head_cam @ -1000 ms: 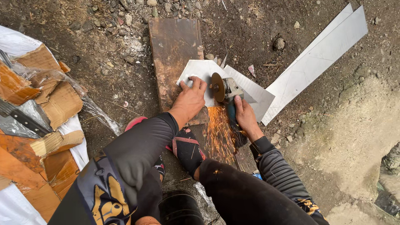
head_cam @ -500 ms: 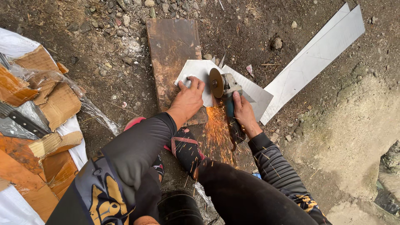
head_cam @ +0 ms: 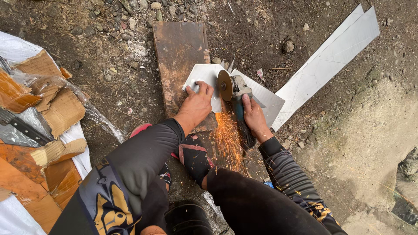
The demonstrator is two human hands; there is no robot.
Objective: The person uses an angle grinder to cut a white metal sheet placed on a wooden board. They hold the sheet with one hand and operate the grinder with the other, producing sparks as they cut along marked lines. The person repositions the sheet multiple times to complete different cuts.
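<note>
Head view: grinder cutting sheet metal on plank

Centre frame. Left hand [head_cam: 198, 102] flat, pinning thin metal sheet [head_cam: 204, 76] onto wooden plank [head_cam: 178, 52]. Right hand [head_cam: 254, 115] clamped around angle grinder [head_cam: 235, 93]; sparks [head_cam: 226, 139] spray down-frame. Sheet looks light, stiff, sharp-edged; best pressed on its face, clear of the disc.

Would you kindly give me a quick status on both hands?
Left hand flat on metal sheet. Right hand gripping angle grinder, sparks flying. Nothing blocking the cut.
</note>
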